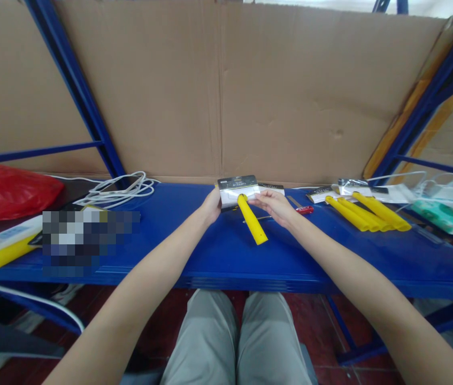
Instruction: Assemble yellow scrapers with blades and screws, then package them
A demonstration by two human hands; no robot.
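Note:
A yellow-handled tool (253, 222) with a black-and-white card sleeve (237, 187) around its wide head is held above the blue table. My left hand (212, 204) is closed on the left end of the sleeved head. At the right end, my right hand (273, 205) pinches the sleeve near the base of the handle. The handle points toward me, slanting slightly right. Below my right hand lies a screwdriver (305, 210) with a red handle, its shaft reaching left. Another card-sleeved head (272, 189) shows partly behind my right hand.
Several more yellow-handled tools (365, 214) lie to the right, beside a green packet (437, 215) and white cables. Coiled white cable (128, 190), a red bag (13, 192) and another yellow handle (7, 256) are at left. Cardboard (290, 96) walls the back; blue posts flank it.

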